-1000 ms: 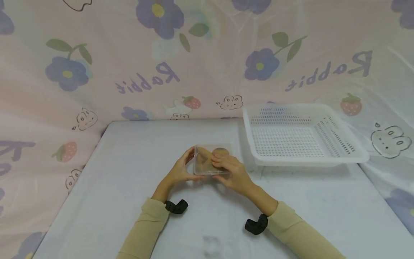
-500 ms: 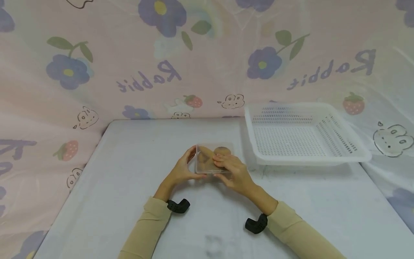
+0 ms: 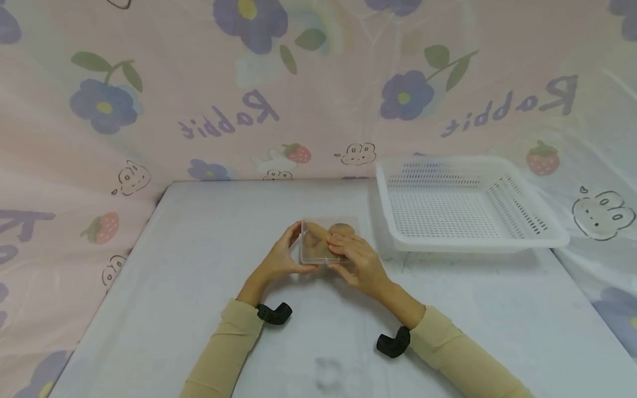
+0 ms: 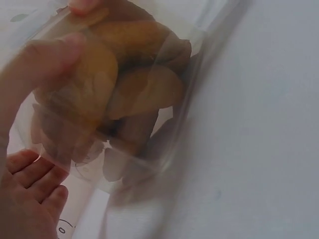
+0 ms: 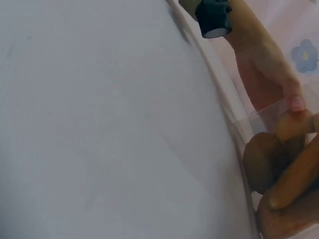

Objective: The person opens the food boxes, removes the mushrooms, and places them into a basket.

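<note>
A clear plastic box (image 3: pixel 318 254) filled with several brown, rounded pieces (image 4: pixel 144 89) is held between both hands near the middle of the white table. My left hand (image 3: pixel 278 260) grips its left side, thumb along the front edge and fingers behind the side wall. In the left wrist view the thumb (image 4: pixel 60 55) lies against the clear wall. My right hand (image 3: pixel 360 268) holds the right half, fingers across the top and thumb at the front edge. Its fingers hide part of the contents. The right wrist view catches my left hand (image 5: pixel 269 69) beyond the box.
A white perforated plastic basket (image 3: pixel 468 243) stands at the back right of the white table (image 3: pixel 224 221). Behind the table hangs a pink curtain (image 3: pixel 318 99) with flowers, strawberries and rabbits. Each wrist wears a black camera (image 3: pixel 275 314).
</note>
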{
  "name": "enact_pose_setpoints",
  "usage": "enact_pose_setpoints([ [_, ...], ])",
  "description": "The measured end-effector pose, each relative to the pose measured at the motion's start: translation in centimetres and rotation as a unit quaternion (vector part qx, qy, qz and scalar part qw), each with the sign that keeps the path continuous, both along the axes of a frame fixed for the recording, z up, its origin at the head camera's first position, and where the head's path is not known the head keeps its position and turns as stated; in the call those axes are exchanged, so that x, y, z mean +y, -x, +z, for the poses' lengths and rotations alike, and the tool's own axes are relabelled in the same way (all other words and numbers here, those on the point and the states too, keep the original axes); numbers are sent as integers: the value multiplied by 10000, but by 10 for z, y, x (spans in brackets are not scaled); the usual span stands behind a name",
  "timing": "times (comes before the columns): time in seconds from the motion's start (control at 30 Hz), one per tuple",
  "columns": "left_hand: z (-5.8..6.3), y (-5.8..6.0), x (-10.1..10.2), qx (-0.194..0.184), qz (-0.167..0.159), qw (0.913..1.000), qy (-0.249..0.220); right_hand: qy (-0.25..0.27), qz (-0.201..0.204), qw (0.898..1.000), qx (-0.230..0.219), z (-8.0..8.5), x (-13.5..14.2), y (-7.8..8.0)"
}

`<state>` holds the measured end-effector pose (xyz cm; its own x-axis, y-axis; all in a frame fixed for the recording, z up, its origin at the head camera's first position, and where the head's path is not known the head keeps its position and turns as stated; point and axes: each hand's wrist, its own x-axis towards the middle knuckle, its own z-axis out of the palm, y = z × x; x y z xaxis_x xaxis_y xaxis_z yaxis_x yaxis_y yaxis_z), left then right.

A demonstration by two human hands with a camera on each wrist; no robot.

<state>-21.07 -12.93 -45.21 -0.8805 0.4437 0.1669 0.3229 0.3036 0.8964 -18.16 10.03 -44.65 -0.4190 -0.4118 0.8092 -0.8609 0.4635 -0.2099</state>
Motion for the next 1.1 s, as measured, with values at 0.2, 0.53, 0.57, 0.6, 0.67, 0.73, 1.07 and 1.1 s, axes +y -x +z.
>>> enact_pose_setpoints([
  [0.2,1,-1,-2,-392,-114,9991,100,117,150,9992,-342,5,1,-2],
  [0.53,3,1,-9,-484,-430,9977,-206,179,217,9985,-468,8,2,-2],
  [0.57,3,1,-9,-474,-449,9976,-239,180,236,9985,-449,9,2,-1],
  [0.6,3,1,-10,-467,-471,9975,-255,184,266,9986,-423,10,2,-1],
  [0.67,3,2,-10,-462,-491,9974,-261,211,335,9986,-337,12,2,0],
  [0.73,3,2,-11,-498,-494,9972,-245,247,398,9984,-301,14,2,1],
  [1.07,-3,5,-8,-255,-264,9974,-627,474,485,9969,-400,28,7,1],
  [1.1,-4,6,-7,-265,-176,9971,-687,498,498,9968,-374,28,8,0],
])
